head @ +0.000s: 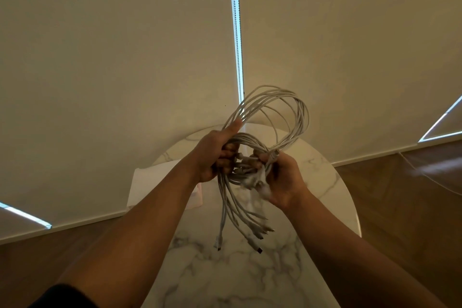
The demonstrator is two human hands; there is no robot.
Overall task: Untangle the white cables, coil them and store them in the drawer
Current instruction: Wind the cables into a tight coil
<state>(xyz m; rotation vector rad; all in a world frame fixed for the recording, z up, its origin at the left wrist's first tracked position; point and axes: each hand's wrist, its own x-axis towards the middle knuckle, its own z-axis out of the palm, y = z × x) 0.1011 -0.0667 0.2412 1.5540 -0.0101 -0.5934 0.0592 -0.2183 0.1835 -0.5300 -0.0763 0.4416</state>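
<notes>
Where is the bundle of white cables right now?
In the head view, centre frame, the white cables are held above the marble table, gripped by the left hand and right hand.

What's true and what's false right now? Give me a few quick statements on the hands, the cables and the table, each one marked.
1. The left hand grips the white cables. True.
2. The right hand hangs empty. False: its fingers curl round a bunch of the cables.
3. The cables lie flat on the marble table. False: they are held up above it, with loose plug ends dangling.
4. The cables arch in a loop above the hands. True.
</notes>
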